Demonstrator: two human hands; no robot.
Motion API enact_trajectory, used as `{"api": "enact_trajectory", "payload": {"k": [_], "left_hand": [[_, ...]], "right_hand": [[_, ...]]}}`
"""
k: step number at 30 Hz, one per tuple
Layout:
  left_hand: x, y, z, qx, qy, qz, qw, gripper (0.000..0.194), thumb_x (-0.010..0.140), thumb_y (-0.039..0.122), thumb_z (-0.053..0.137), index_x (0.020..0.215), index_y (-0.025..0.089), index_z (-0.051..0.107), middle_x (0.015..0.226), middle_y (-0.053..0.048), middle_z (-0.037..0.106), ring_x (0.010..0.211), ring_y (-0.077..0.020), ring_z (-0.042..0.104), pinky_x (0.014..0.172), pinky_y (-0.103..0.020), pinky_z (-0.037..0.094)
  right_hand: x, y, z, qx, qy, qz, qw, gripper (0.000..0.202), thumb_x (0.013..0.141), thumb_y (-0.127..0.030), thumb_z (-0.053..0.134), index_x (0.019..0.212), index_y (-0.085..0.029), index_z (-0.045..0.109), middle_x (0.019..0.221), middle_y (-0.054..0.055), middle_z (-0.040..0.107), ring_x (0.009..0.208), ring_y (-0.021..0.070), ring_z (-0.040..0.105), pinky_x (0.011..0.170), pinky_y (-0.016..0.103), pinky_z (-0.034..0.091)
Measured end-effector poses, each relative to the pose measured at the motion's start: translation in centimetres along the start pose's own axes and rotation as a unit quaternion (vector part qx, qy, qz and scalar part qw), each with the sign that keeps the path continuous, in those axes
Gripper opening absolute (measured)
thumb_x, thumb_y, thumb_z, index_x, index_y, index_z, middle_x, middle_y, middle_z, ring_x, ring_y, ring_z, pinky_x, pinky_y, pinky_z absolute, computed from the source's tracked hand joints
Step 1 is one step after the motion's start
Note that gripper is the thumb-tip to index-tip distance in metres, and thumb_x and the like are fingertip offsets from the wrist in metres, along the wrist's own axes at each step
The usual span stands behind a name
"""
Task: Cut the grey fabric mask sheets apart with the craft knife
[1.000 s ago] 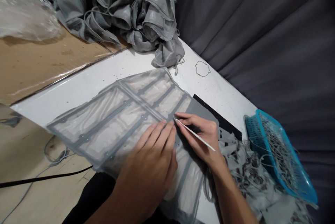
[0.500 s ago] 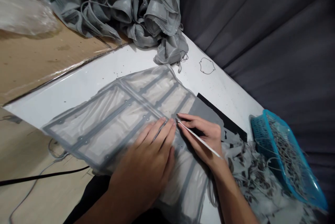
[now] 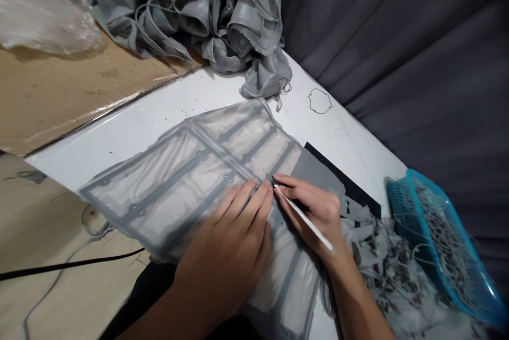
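A grey rubbery sheet (image 3: pixel 163 210) with pale translucent panels between darker strips lies over the white table. Pressed on its middle with fingers stretched out is my left hand (image 3: pixel 234 228); a narrow dark line shows between two of the fingers. Just right of those fingertips, my right hand (image 3: pixel 312 205) pinches a slim white stick-like tool (image 3: pixel 306 218). The tool slants back toward the wrist, and its tip is down by the sheet. Whether the tip touches the sheet, I cannot tell. A plain grey piece (image 3: pixel 314 170) with a black strip (image 3: pixel 361 194) lies beyond the right hand.
Crumpled grey sheets (image 3: pixel 214 11) are heaped at the back, beside cardboard (image 3: pixel 79 85) and clear plastic (image 3: pixel 43 11). At right, a blue basket (image 3: pixel 431 223) holds thin grey scraps near more cut scraps (image 3: pixel 401 281). A thin grey loop (image 3: pixel 320 101) lies on the white table (image 3: pixel 342 133).
The whole view has shifted slightly, so things sit a little farther right. Both hands keep nearly the same place on the sheet, and the white tool is still in the right hand.
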State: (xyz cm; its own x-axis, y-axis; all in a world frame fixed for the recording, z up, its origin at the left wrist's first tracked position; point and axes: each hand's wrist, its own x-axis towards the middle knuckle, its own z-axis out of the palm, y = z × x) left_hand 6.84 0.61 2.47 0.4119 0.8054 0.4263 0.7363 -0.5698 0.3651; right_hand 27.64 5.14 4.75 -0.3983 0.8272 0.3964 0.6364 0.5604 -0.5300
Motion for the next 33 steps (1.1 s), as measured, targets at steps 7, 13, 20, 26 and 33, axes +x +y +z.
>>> {"api": "enact_trajectory", "payload": {"k": [7,13,20,26,33], "left_hand": [[0.0,0.0,0.0,-0.011,-0.016,0.003,1.0,0.051,0.109,0.02,0.053,0.155,-0.001,0.061,0.157,-0.022,0.07,0.148,-0.0385,0.063,0.126,-0.056,0.045],[0.0,0.0,-0.3,-0.01,-0.018,0.003,1.0,0.049,0.111,0.021,0.052,0.153,-0.001,0.063,0.157,-0.02,0.07,0.149,-0.0375,0.062,0.128,-0.054,0.043],[0.0,0.1,-0.2,0.004,-0.02,0.01,1.0,0.046,0.112,0.021,0.05,0.15,0.001,0.066,0.156,-0.02,0.071,0.15,-0.0378,0.062,0.128,-0.055,0.042],[0.2,0.1,-0.1,0.002,-0.036,0.002,0.999,0.048,0.111,0.021,0.047,0.152,0.002,0.065,0.156,-0.021,0.071,0.149,-0.0376,0.063,0.126,-0.057,0.044],[0.5,0.2,-0.2,-0.006,-0.06,-0.013,0.998,0.053,0.11,0.021,0.048,0.156,0.001,0.063,0.157,-0.022,0.07,0.148,-0.0378,0.063,0.125,-0.057,0.045]], "right_hand": [[0.2,-0.2,0.3,-0.086,-0.009,-0.06,0.994,0.023,0.106,-0.008,0.065,0.096,-0.025,0.078,0.121,0.009,0.088,0.114,0.0263,0.086,0.105,0.038,0.072],[0.4,-0.4,0.6,-0.092,0.007,-0.072,0.993,0.022,0.105,-0.008,0.066,0.098,-0.025,0.079,0.117,0.009,0.089,0.11,0.0261,0.088,0.101,0.036,0.073],[0.5,-0.6,1.4,-0.109,0.049,-0.062,0.991,0.023,0.102,-0.005,0.068,0.093,-0.024,0.075,0.104,0.008,0.09,0.099,0.0249,0.089,0.086,0.031,0.073],[0.2,-1.4,2.4,-0.176,0.062,-0.037,0.982,0.026,0.107,-0.01,0.064,0.088,-0.026,0.072,0.102,0.008,0.09,0.096,0.0243,0.089,0.08,0.029,0.07],[0.2,-1.5,2.7,-0.236,0.058,0.011,0.97,0.025,0.109,-0.013,0.062,0.089,-0.023,0.073,0.116,0.01,0.089,0.081,0.0212,0.088,0.066,0.023,0.064]]}}
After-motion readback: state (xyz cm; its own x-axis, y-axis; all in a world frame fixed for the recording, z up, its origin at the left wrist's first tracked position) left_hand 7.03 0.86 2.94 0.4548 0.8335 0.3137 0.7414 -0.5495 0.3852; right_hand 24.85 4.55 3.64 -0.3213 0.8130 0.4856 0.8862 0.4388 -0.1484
